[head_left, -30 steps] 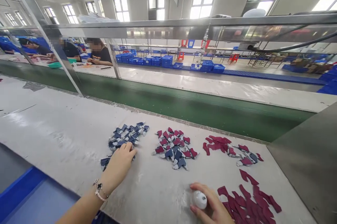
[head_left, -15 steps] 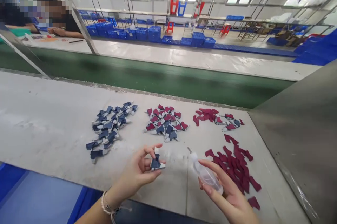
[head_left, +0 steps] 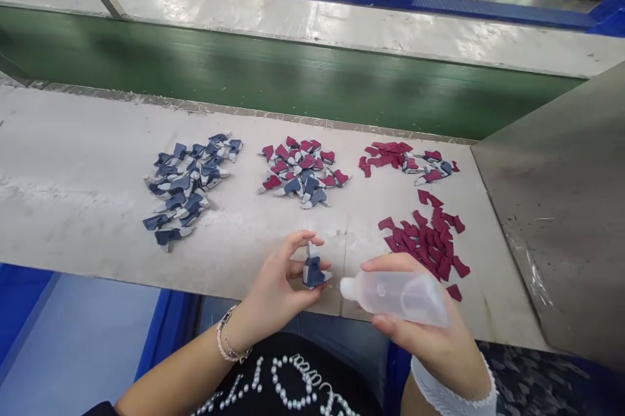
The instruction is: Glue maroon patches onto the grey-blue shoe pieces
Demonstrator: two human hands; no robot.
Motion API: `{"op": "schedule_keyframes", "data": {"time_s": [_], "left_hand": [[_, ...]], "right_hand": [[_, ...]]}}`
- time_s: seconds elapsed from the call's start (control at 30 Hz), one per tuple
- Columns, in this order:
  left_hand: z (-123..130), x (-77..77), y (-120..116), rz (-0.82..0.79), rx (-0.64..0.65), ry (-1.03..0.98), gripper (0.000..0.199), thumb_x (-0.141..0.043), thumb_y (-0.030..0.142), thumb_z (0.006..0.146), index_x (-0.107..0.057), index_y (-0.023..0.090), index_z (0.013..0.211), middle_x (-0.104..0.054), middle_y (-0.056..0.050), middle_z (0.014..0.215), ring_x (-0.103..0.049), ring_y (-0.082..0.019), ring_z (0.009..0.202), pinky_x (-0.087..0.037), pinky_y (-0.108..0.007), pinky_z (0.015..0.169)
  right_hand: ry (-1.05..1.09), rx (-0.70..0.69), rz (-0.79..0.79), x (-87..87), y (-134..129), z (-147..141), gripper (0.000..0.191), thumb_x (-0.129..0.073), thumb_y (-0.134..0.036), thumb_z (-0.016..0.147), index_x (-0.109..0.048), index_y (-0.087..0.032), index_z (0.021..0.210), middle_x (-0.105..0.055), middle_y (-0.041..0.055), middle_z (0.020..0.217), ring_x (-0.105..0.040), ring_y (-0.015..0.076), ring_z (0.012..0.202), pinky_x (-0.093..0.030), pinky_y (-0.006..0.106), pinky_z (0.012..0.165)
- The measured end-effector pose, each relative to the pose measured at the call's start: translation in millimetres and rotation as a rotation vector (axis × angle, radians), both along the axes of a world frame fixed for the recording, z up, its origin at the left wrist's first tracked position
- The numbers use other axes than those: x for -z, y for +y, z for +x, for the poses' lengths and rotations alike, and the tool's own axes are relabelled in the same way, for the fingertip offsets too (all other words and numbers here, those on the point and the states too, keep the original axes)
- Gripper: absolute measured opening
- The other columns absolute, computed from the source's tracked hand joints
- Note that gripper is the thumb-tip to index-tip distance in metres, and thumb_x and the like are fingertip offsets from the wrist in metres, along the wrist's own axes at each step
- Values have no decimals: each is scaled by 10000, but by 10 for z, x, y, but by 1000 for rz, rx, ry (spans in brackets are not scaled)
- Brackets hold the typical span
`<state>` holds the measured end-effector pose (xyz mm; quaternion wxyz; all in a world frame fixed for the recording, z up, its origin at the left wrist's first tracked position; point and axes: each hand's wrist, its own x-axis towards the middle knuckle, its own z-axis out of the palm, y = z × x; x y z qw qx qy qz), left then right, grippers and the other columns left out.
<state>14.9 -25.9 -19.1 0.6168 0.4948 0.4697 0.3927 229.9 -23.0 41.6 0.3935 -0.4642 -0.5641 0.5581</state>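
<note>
My long pale worktable (head_left: pixel 97 227) runs across in front of me, with a green strip (head_left: pixel 293 77) along its far edge and a metal panel (head_left: pixel 561 208) at its right end. On the table, well apart from my left hand, lies a spread of dark-blue-and-white pieces (head_left: pixel 183 191). A maroon pile (head_left: pixel 430 243) sits just beyond my right hand, and a mixed maroon-and-blue heap (head_left: pixel 305 172) lies farther in, between the two.

My right hand (head_left: pixel 444 338) is closed around a translucent squeeze bottle (head_left: pixel 400 299), fingers along its upper side and thumb beneath. I hold it nearly level, its white end turned toward my left hand.

My left hand (head_left: pixel 273 286) is half curled, the index finger arched high and the thumb low. Between them I grip one small blue-and-white piece (head_left: pixel 314 273): the index fingertip is at its narrow pale top, the thumb at its base, other fingers behind it. The piece is upright above the table's near edge, near the bottle's white end but apart from it.
</note>
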Motion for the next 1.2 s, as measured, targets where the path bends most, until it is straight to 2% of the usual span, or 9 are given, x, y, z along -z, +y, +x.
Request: {"op": "schedule_keyframes", "data": {"time_s": [0.07, 0.13, 0.27, 0.4, 0.5, 0.8, 1.03, 1.2], "left_hand": [[19, 5, -2, -18, 28, 10, 608, -738, 133, 797, -464, 280, 1320, -648, -87, 1260, -760, -218, 960, -630, -289, 787], [31, 1, -6, -48, 47, 15, 554, -730, 143, 809, -481, 267, 1289, -711, -72, 1142, -762, -212, 932, -621, -297, 797], [56, -18, -28, -82, -26, -20, 523, -754, 147, 782, -466, 267, 1202, -704, -80, 1211, -742, -217, 1015, -611, -285, 795], [87, -46, -46, -73, -39, 33, 544, -751, 131, 760, -415, 260, 1168, -768, -40, 1033, -746, -157, 784, -589, -253, 687], [102, -71, -56, 13, -31, 63, 539, -738, 100, 744, -404, 252, 1138, -785, -4, 923, -714, -124, 699, -576, -247, 696], [70, -104, -96, 113, 10, 164, 506, -739, 169, 793, -395, 267, 1151, -770, 19, 862, -650, -120, 630, -512, -233, 611], [68, -108, -101, 93, 21, 165, 516, -744, 190, 785, -391, 271, 1152, -755, 17, 861, -640, -131, 659, -500, -242, 626], [58, -116, -84, 110, -12, 197, 507, -742, 171, 769, -406, 262, 1138, -750, 20, 824, -623, -126, 652, -494, -244, 649]], "right_hand": [[-46, 22, 50, 6, -5, -67, 312, -807, -224, 766, -680, -315, 1035, -663, -17, 854, -643, 141, 658, -521, 211, 555], [-74, 51, 76, 12, -30, -114, 294, -779, -186, 776, -644, -295, 1013, -632, -27, 832, -631, 133, 649, -513, 205, 544], [-190, 45, 103, -13, -73, -171, 230, -760, -219, 794, -569, -260, 916, -607, -52, 718, -590, 127, 563, -482, 216, 494], [-270, 40, 149, -99, -77, -237, 190, -751, -271, 810, -568, -249, 858, -624, -61, 663, -587, 116, 498, -451, 203, 441], [-284, 87, 166, -161, -67, -288, 163, -746, -312, 817, -601, -245, 851, -654, -56, 683, -616, 115, 513, -470, 197, 456], [-332, 49, 235, -182, -46, -305, 146, -741, -312, 837, -617, -240, 866, -632, -61, 692, -624, 103, 535, -485, 187, 476], [-388, 11, 285, -172, -74, -325, 118, -714, -281, 855, -615, -230, 894, -639, -53, 737, -644, 108, 601, -503, 204, 543], [-426, 73, 308, -185, -95, -327, 139, -720, -296, 864, -602, -227, 889, -588, -70, 695, -585, 88, 532, -473, 197, 495]]}}
